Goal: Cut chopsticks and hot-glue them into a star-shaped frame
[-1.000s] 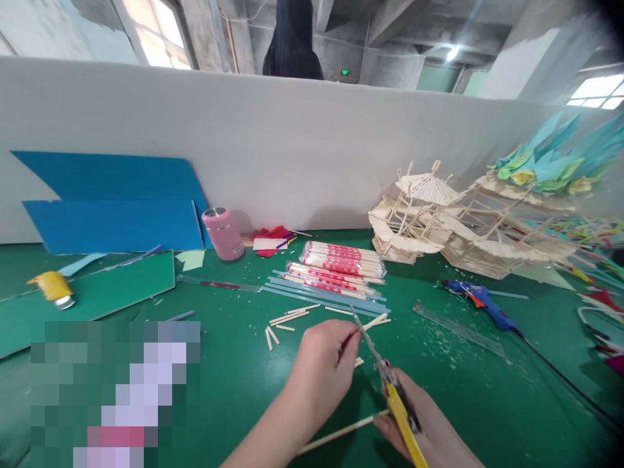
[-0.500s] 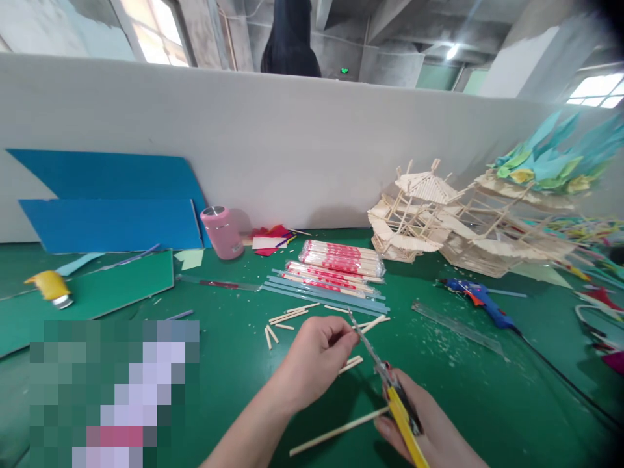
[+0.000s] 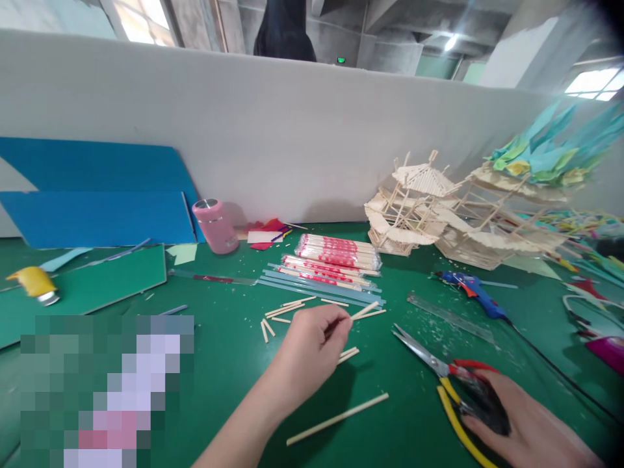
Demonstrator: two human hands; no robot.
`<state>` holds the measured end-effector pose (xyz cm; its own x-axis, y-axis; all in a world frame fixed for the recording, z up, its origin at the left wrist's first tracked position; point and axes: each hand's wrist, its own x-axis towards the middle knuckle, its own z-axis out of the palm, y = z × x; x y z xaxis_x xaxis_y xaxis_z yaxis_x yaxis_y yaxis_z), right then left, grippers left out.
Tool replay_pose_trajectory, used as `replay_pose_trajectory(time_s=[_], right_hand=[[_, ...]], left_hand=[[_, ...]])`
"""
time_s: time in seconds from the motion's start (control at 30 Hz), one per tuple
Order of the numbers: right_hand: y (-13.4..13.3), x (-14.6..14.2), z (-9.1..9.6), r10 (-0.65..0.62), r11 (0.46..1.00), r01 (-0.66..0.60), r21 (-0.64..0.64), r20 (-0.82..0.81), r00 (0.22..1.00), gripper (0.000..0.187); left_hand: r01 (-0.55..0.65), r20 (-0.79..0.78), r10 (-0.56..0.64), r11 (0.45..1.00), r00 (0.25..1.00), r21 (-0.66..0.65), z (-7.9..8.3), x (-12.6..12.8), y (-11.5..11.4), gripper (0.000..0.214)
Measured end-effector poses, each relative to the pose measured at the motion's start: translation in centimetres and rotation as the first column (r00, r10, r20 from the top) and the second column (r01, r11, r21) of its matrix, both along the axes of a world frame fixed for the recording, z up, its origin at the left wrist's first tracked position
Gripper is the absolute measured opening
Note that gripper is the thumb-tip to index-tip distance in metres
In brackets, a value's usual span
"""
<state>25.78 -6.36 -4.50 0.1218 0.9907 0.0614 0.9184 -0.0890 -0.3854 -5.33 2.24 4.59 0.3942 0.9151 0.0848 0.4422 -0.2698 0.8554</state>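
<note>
Between thumb and forefinger, my left hand (image 3: 309,354) pinches a short wooden stick (image 3: 365,311), whose end points up and to the right. My right hand (image 3: 529,419) is closed round the handles of a pair of scissors (image 3: 431,359) with red and yellow grips, low over the table at the right; the blades point up-left and are slightly apart. Between the hands lies a longer wooden stick (image 3: 337,419). Several short cut pieces (image 3: 291,310) lie beyond my left hand, and a few more (image 3: 348,355) show just beside it, partly hidden.
Bundled wrapped chopsticks (image 3: 337,252) and bluish glue sticks (image 3: 316,288) lie ahead. A blue glue gun (image 3: 470,294) with a cord and a clear ruler (image 3: 451,317) lie right, before a stick-built pavilion model (image 3: 423,181). A pink cup (image 3: 215,227) and blue boards (image 3: 97,218) stand left.
The scissors in my right hand have moved right, away from my left hand and the long stick. My left hand still pinches the short stick. The view has shifted slightly.
</note>
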Motion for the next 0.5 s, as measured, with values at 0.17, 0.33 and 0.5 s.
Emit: replay_pose_trajectory(time_s=[0.17,0.33,0.5], right_hand=[[0.8,-3.1,4.0,0.123,0.936,-0.17,0.309,0.166,0.978,0.033],[3.9,-10.6,6.9,0.407,0.786,-0.442,0.431,0.177,0.896,0.035],[6.8,-12.6,5.0,0.606,0.721,-0.603,0.342,0.11,0.788,0.025]], left_hand=[[0.141,-0.235,-0.105,0.98,0.966,0.142,-0.4,1.4,-0.9,0.027],[0.227,-0.443,-0.115,0.951,0.889,0.209,-0.8,1.8,-1.0,0.023],[0.237,-0.61,-0.009,0.926,0.793,0.295,-1.9,1.5,-0.8,0.023]])
